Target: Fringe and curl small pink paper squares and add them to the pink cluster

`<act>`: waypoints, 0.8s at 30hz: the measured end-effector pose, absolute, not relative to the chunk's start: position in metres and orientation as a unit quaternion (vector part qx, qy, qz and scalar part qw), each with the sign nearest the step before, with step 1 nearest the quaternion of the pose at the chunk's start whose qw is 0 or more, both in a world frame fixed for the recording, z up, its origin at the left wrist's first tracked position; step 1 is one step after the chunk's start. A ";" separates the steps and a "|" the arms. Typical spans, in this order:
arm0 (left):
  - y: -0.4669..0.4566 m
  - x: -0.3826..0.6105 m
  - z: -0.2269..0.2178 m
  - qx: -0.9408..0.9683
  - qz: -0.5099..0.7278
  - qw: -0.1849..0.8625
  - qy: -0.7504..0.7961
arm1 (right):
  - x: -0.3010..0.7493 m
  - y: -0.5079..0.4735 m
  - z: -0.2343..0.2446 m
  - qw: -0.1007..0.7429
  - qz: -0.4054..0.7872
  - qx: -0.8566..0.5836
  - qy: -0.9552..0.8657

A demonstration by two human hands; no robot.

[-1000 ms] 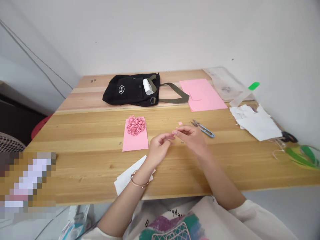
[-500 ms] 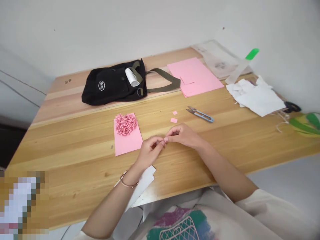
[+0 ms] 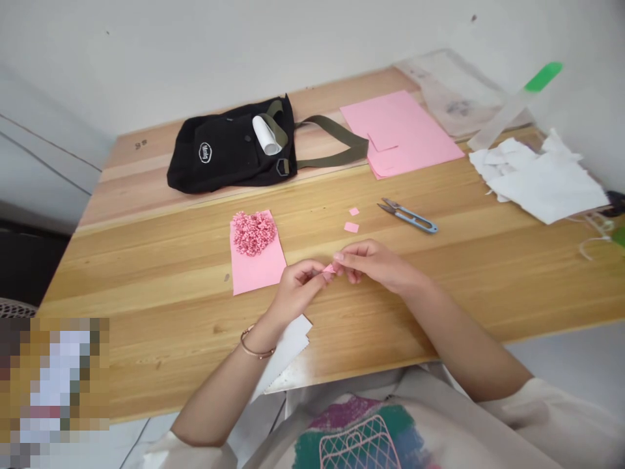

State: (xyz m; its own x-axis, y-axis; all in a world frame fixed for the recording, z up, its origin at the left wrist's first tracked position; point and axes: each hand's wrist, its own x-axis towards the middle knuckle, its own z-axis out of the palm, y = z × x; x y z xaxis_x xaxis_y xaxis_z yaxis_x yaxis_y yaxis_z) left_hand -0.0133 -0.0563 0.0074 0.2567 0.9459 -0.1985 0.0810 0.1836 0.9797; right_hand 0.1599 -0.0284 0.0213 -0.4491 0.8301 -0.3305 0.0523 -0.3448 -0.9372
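My left hand (image 3: 303, 284) pinches a small folded piece of pink paper (image 3: 330, 268) between thumb and fingers, above the table. Close against its right side, my right hand (image 3: 370, 262) has its thumb and fingertips at the paper's edge, closed on it. Two small pink paper pieces (image 3: 351, 227) lie just beyond my hands. Blue thread snips (image 3: 409, 216) rest to their right. Left of my left hand, a pink sheet (image 3: 256, 275) carries a heap of tiny pink curled paper pieces (image 3: 254, 233).
A black bag (image 3: 229, 146) with a white roll (image 3: 266, 135) on it lies at the back. Larger pink sheets (image 3: 415, 133) sit beside its strap. White crumpled paper (image 3: 541, 179) is at the right, near a green-tipped clear strip (image 3: 543, 77). White paper (image 3: 286, 352) lies under my left forearm.
My fingertips have drawn slightly apart, and the folded pink paper between them now shows. The whole view has shifted, with the table's things appearing farther right and higher.
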 end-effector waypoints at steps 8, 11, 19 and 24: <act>-0.054 -0.016 0.009 0.511 0.377 0.610 0.473 | 0.154 -0.032 0.019 0.281 0.713 -0.441 -0.467; -0.054 -0.016 0.009 0.502 0.382 0.608 0.482 | 0.149 -0.034 0.017 0.294 0.720 -0.445 -0.444; -0.055 -0.014 0.011 0.497 0.386 0.597 0.498 | 0.141 -0.037 0.016 0.305 0.711 -0.462 -0.433; -0.054 -0.014 0.009 0.500 0.392 0.596 0.491 | 0.138 -0.038 0.016 0.322 0.676 -0.466 -0.472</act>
State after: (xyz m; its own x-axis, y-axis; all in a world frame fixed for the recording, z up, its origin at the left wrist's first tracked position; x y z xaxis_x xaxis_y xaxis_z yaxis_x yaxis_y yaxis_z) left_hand -0.0136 -0.0538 0.0085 0.2097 0.9584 -0.1936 0.0235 0.1930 0.9809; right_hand 0.1383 -0.0381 0.0160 -0.3587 0.8746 -0.3262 0.0058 -0.3473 -0.9377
